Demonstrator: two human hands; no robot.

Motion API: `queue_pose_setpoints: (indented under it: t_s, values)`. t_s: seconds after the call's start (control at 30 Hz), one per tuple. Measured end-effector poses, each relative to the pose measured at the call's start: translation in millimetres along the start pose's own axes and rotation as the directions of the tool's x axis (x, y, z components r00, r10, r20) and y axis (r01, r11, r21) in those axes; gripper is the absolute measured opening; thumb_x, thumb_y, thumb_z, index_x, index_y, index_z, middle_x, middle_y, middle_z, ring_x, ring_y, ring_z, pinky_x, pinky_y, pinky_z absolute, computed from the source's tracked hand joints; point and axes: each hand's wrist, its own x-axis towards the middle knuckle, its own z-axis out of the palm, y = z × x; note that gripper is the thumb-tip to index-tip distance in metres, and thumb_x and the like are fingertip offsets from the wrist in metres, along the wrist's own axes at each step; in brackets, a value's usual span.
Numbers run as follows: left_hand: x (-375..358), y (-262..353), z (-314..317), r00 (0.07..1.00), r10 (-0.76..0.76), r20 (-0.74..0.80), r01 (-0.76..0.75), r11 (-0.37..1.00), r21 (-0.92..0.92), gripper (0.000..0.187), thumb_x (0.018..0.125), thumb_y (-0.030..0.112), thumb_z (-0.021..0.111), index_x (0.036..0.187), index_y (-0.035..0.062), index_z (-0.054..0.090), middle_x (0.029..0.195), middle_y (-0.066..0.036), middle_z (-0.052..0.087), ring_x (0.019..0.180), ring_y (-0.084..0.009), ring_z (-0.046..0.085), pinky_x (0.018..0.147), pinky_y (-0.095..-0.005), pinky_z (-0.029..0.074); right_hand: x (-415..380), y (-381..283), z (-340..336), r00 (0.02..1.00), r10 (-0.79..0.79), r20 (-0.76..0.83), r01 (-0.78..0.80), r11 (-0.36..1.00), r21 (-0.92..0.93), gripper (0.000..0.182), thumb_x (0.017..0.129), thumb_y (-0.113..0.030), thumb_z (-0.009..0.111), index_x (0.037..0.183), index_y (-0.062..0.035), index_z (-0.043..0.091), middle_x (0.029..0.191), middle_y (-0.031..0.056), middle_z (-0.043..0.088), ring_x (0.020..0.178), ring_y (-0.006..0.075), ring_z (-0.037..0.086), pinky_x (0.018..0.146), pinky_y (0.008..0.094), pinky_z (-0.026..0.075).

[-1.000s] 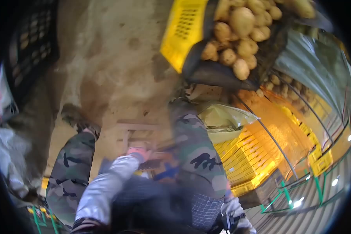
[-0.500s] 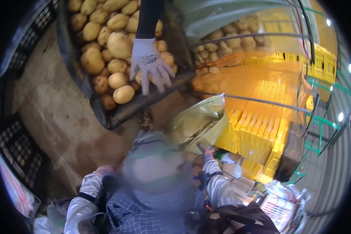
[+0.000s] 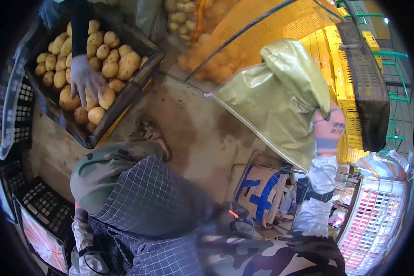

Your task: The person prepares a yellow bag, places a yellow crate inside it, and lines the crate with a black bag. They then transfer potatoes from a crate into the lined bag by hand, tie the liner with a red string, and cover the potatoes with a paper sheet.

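My right hand [image 3: 327, 128], in a pinkish glove with dark print, is closed on the rim of a yellow-green woven sack [image 3: 264, 94]. From this grip the sack spreads leftward over the floor, its pale hemmed edge slanting down. Low on the left, my left hand [image 3: 80, 212] shows only as a strip beside my camouflage-covered knee; its fingers are hidden. At the upper left, another person's gloved hand [image 3: 85, 78] reaches down onto the potatoes [image 3: 109, 69] in a black-lined crate [image 3: 138, 76].
An orange mesh bag [image 3: 262, 27] with potatoes lies behind the sack. Yellow crates [image 3: 349, 110] stand stacked at the right. A cardboard box with blue tape [image 3: 260, 191] and a white basket [image 3: 377, 216] sit lower right; black crates [image 3: 46, 202] line the left.
My right hand has swung outward to the right with the sack, which is now spread wider. The view has shifted, and the potato crate appears farther left. The other person's hand stays over the potatoes.
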Motion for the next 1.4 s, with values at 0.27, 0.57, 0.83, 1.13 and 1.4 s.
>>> queue_pose_setpoints:
  t_s: [0.27,0.57,0.83,1.13,1.4]
  values:
    - [-171.1,157.0,-32.5,0.987,-0.003,0.158,0.02,0.994,-0.107,0.055,0.087,0.045,0.054,0.128,0.0089,0.058,0.119,-0.015,0.064,0.109,-0.0275,0.061,0.094,-0.0384,0.047,-112.1,13.5,125.0,0.922,-0.383,0.055,0.375,0.92,0.111,0.058,0.07,-0.022,0.07,0.122,0.0013,0.058,0.115,0.0227,0.061,0.109,0.0396,0.056,0.098,0.0485,0.043]
    - [-260.9,145.3,-42.6,0.862,0.447,-0.239,-0.431,0.894,0.118,0.038,0.089,0.035,0.048,0.109,0.0067,0.062,0.108,-0.017,0.065,0.107,-0.0336,0.06,0.09,-0.0431,0.048,-32.2,-140.4,155.9,0.775,-0.52,0.359,0.327,0.816,0.476,0.062,0.081,-0.025,0.069,0.134,-0.0003,0.049,0.134,0.0233,0.051,0.128,0.0361,0.045,0.11,0.0405,0.033]
    - [-266.5,108.7,-48.1,0.955,0.252,-0.154,-0.252,0.968,0.02,0.044,0.089,0.042,0.052,0.112,0.0051,0.062,0.109,-0.022,0.065,0.106,-0.0378,0.06,0.091,-0.0435,0.046,-3.5,-263.1,82.6,0.647,-0.695,0.314,0.45,0.68,0.579,0.051,0.085,-0.037,0.06,0.125,-0.0053,0.057,0.124,0.0183,0.06,0.115,0.0333,0.056,0.099,0.038,0.044]
    - [-250.9,109.1,-28.5,0.989,0.144,-0.027,-0.145,0.989,-0.009,0.038,0.089,0.031,0.06,0.116,0.0059,0.06,0.113,-0.021,0.064,0.108,-0.0361,0.06,0.093,-0.0407,0.047,-106.9,-226.0,208.6,0.356,-0.485,0.799,0.398,0.852,0.34,0.047,0.087,-0.038,0.055,0.126,-0.0117,0.055,0.13,0.0155,0.053,0.125,0.0307,0.048,0.103,0.0428,0.037]
    - [-238.8,163.2,-55.0,0.995,0.1,0.002,-0.1,0.994,0.044,0.046,0.089,0.037,0.056,0.12,0.0028,0.058,0.115,-0.023,0.062,0.112,-0.0367,0.057,0.095,-0.0441,0.045,-17.2,-305.3,387.4,0.689,-0.242,0.683,-0.044,0.927,0.372,0.061,0.086,-0.047,0.06,0.125,-0.0009,0.056,0.125,0.021,0.059,0.112,0.0339,0.058,0.096,0.039,0.046]
